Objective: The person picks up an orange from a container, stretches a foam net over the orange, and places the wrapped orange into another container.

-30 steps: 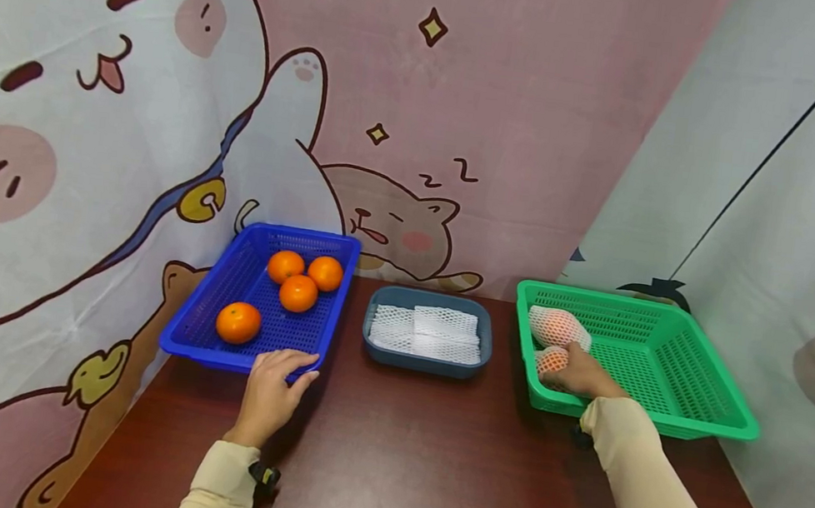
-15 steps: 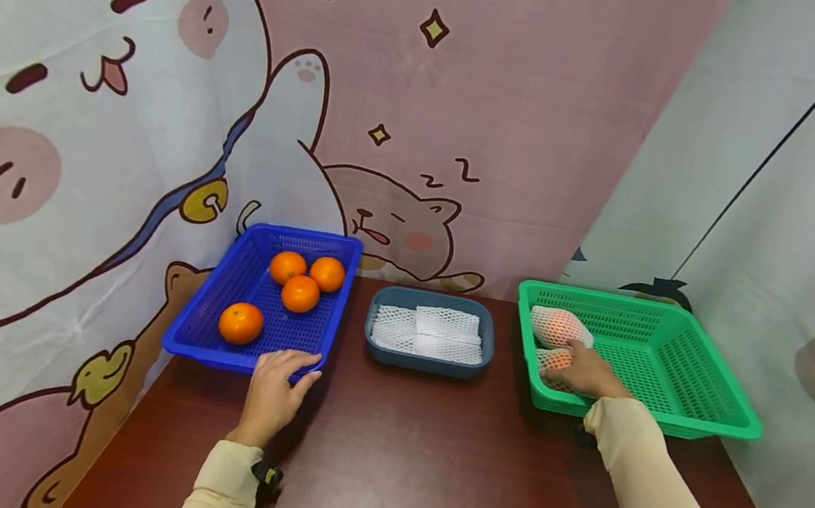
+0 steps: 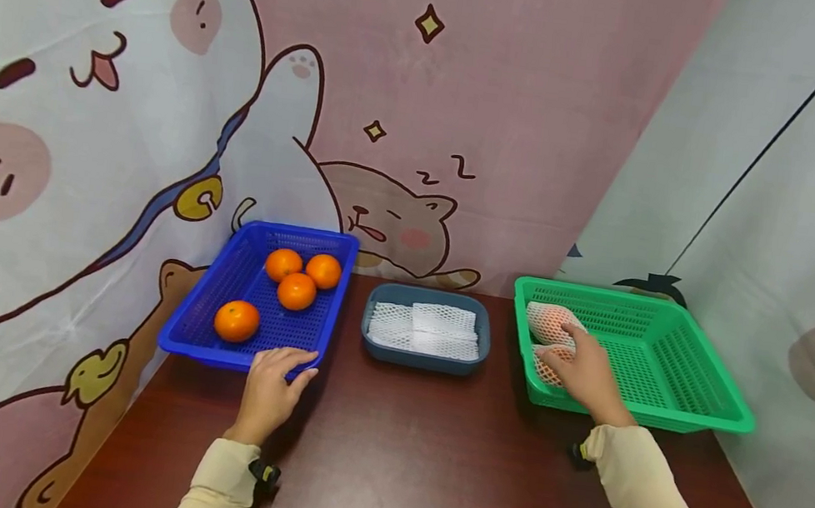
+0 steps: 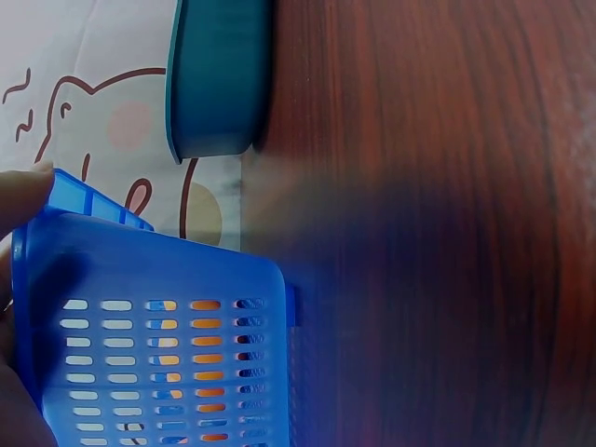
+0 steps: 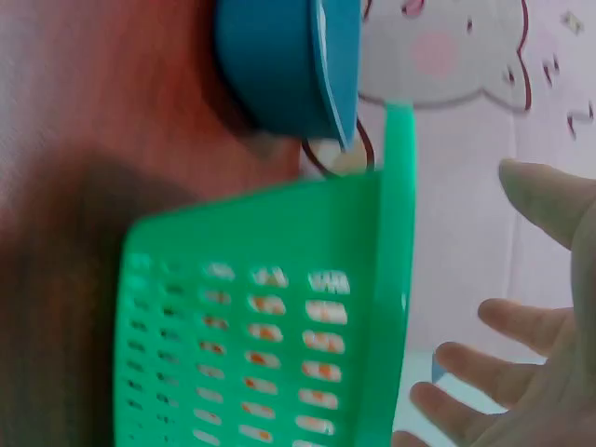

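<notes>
My left hand point(image 3: 269, 393) rests at the near right corner of the blue basket point(image 3: 175, 336), its fingers loosely over the rim. Several oranges point(image 3: 237, 321) lie in that basket. Above the near left part of the green basket point(image 3: 712, 364) is my right hand point(image 3: 593, 377), fingers spread, with nothing held. Under and beside it are two orange fruits in white foam nets, a far one point(image 3: 549, 322) and a near one point(image 3: 547, 369) partly hidden by the hand. In the right wrist view the fingers point(image 5: 507, 377) stand apart from the green rim.
Between the baskets stands a dark blue-grey tray point(image 3: 421, 362) with white foam net sleeves point(image 3: 444, 332) in it. Everything stands on a reddish-brown table point(image 3: 415, 456). A printed cartoon curtain point(image 3: 529, 117) closes off the back and sides.
My right hand has let go of the near netted fruit and lifted up and back a little, its fingers opening. The left hand stays at the blue basket's rim.
</notes>
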Demonstrator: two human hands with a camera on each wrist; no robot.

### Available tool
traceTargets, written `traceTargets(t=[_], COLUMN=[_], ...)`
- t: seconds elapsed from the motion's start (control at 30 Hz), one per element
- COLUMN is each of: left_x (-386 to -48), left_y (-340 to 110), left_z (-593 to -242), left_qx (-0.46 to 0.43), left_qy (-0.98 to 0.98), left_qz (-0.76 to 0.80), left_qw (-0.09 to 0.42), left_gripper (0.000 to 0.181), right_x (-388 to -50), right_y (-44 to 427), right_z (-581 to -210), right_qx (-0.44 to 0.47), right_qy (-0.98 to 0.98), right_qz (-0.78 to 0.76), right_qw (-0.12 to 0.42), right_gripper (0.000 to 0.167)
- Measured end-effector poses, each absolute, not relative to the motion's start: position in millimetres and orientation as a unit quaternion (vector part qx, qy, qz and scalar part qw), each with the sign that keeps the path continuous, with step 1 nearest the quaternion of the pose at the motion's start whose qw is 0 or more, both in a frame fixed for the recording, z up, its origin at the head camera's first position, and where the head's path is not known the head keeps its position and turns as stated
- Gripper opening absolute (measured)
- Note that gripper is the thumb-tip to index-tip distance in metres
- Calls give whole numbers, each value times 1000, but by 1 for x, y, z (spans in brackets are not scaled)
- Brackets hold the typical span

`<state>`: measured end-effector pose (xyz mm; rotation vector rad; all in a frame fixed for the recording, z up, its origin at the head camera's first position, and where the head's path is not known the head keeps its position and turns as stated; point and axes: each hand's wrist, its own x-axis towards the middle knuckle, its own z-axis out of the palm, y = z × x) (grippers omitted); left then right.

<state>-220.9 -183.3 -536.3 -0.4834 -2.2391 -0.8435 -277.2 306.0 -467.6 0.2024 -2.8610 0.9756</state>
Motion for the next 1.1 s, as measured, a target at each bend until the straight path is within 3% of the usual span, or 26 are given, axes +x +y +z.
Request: traceTargets(t=[0.13, 0.47, 0.8, 1.1], left_x=[-221, -219, -219, -219], left_y=[-184, -186, -185, -194], left_z=[-537, -540, -535, -513], left_qx=[-186, -178, -184, -182], left_qy=[-863, -868, -872, -898], left_qz=[-323, -322, -310, -321], left_qw=[342, 333, 331, 238], left_gripper=[26, 26, 27, 27], right_x=[-263, -248, -246, -244], right_y=[293, 273, 272, 271], right_z=[-475, -493, -507, -508], right_qx=[85, 81, 83, 77], right_qy=[-943, -962, -960, -957], right_qz=[312, 247, 223, 229], right_qw=[81, 83, 145, 161], right_gripper=[78, 75, 62, 49])
